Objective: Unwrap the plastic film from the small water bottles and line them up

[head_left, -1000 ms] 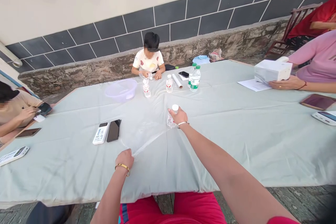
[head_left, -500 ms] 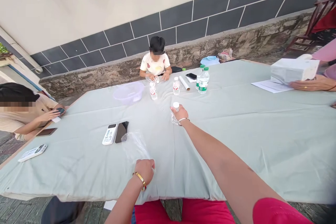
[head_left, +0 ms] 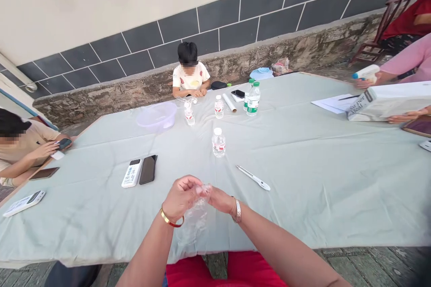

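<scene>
A crumpled clear plastic bag [head_left: 195, 219] hangs between my hands above the near edge of the cloth-covered table [head_left: 286, 215]. My left hand [head_left: 182, 198] pinches its upper part, thumb and fingers closed. On the other side my right hand [head_left: 217, 198] grips the same gathered plastic; its fingertips are partly hidden. Beyond the hands a small clear water bottle [head_left: 218, 144] with a white cap stands upright, touched by neither hand. To the right lies a white utility knife [head_left: 254, 178].
Power bank [head_left: 131, 173] and phone [head_left: 148, 169] lie left. Farther back stand small bottles [head_left: 219, 107], green-capped bottles [head_left: 253, 100], a roll [head_left: 229, 103] and a purple basin [head_left: 156, 115]. People sit left and opposite; at right a person holds a white box [head_left: 390, 101].
My right hand has let go of the bottle, which stays standing, and has come back to the plastic bag. My left hand has raised the bag. The utility knife now shows.
</scene>
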`<action>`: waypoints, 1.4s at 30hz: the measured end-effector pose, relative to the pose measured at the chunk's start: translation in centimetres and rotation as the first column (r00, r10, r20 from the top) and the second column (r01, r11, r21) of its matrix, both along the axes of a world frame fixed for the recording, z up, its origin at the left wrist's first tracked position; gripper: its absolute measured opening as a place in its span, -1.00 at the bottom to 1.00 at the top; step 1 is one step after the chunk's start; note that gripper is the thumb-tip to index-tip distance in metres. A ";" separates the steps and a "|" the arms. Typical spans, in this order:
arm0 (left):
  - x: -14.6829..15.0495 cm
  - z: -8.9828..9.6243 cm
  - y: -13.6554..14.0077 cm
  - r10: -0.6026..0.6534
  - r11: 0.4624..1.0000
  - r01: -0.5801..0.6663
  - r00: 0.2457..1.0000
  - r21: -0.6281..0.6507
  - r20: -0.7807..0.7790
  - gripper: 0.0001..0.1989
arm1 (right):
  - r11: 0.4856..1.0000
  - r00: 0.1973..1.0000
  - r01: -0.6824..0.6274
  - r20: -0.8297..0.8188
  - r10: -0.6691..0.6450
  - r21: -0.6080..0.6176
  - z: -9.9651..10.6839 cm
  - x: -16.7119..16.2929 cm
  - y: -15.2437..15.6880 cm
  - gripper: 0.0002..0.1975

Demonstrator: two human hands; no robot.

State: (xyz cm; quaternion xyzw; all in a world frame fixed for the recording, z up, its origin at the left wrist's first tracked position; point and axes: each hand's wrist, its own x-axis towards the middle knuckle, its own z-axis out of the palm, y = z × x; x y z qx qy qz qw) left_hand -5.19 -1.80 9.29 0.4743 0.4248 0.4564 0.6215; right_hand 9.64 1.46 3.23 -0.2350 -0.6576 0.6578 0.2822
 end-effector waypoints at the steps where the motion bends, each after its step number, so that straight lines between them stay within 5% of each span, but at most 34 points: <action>1: -0.3 0.4 0.4 0.154 0.988 -0.154 0.987 0.013 0.044 -0.69 | 0.994 0.996 -0.075 -0.050 0.071 -0.082 -0.5 -0.4 -0.7 -0.54; 3: -1.3 0.5 1.4 0.444 0.893 -0.443 0.896 0.081 0.010 -0.62 | 0.971 0.984 -0.173 -0.075 0.163 -0.167 -1.4 -0.8 -1.5 -0.74; 5: -2.6 -0.1 2.1 0.641 0.762 -0.595 0.749 0.256 -0.167 -0.60 | 0.987 0.995 -0.073 0.063 0.082 -0.142 -1.9 -0.7 -1.6 -0.92; 6: -3.2 -0.6 2.3 0.678 0.732 -0.583 0.675 0.353 -0.290 -0.61 | 0.996 0.990 0.002 0.139 0.010 -0.084 -1.9 -0.4 -1.4 -0.96; 8: -4.0 -1.7 2.2 0.594 0.804 -0.415 0.593 0.427 -0.543 -0.66 | 0.988 0.968 0.148 0.198 -0.154 0.044 -1.2 0.4 -0.6 -0.94; 10: -4.1 -2.5 1.7 0.343 0.939 -0.222 0.661 0.263 -0.667 -0.59 | 0.945 0.936 0.317 0.132 -0.325 0.080 0.1 1.5 0.6 -0.93; 13: -2.9 -2.8 0.9 0.115 0.990 -0.136 0.924 -0.033 -0.366 -0.53 | 0.864 0.864 0.503 0.036 -0.502 -0.022 1.5 2.6 2.5 -0.90; 16: -1.3 -2.5 1.2 0.288 0.946 -0.269 0.953 -0.179 0.092 -0.62 | 0.835 0.843 0.537 0.047 -0.536 -0.117 1.0 2.3 3.2 -0.89; 19: -0.2 -2.8 2.1 0.425 0.893 -0.366 0.877 -0.262 0.224 -0.67 | 0.851 0.866 0.499 0.073 -0.494 -0.165 -1.2 0.6 2.3 -0.82; 22: 0.3 -4.2 2.7 0.507 0.852 -0.473 0.852 -0.225 0.130 -0.68 | 0.905 0.914 0.404 0.110 -0.391 -0.134 -3.4 -1.4 0.7 -0.76; 25: 0.4 -5.8 2.4 0.557 0.826 -0.563 0.804 0.035 -0.207 -0.70 | 0.939 0.942 0.328 0.106 -0.317 -0.107 -4.1 -2.5 -0.4 -0.77; 28: 0.5 -6.8 1.6 0.523 0.852 -0.442 0.716 0.279 -0.462 -0.74 | 0.955 0.951 0.297 0.095 -0.293 -0.030 -3.4 -2.5 -0.5 -0.78; 33: 0.3 -7.8 1.2 0.382 0.924 -0.351 0.833 0.153 -0.399 -0.71 | 0.973 0.955 0.150 0.229 -0.188 0.176 -1.3 -1.3 0.0 -0.88; 36: -0.8 -8.9 2.1 0.470 0.873 -0.487 0.820 0.034 -0.326 -0.73 | 0.982 0.945 0.132 0.282 -0.166 0.135 -0.9 0.6 1.3 -0.74; 38: -2.0 -9.8 2.9 0.569 0.807 -0.590 0.759 0.036 -0.316 -0.71 | 0.918 0.846 0.369 0.357 -0.397 0.148 -1.1 2.6 3.3 -0.72; 41: -3.3 -11.4 4.1 0.615 0.769 -0.622 0.658 0.147 -0.435 -0.66 | 0.654 0.475 0.676 0.478 -0.739 0.340 -2.3 5.1 7.4 -0.56; 42: -3.5 -12.0 4.4 0.588 0.789 -0.589 0.641 0.176 -0.493 -0.65 | 0.616 0.404 0.690 0.505 -0.763 0.379 -2.8 5.6 8.8 -0.48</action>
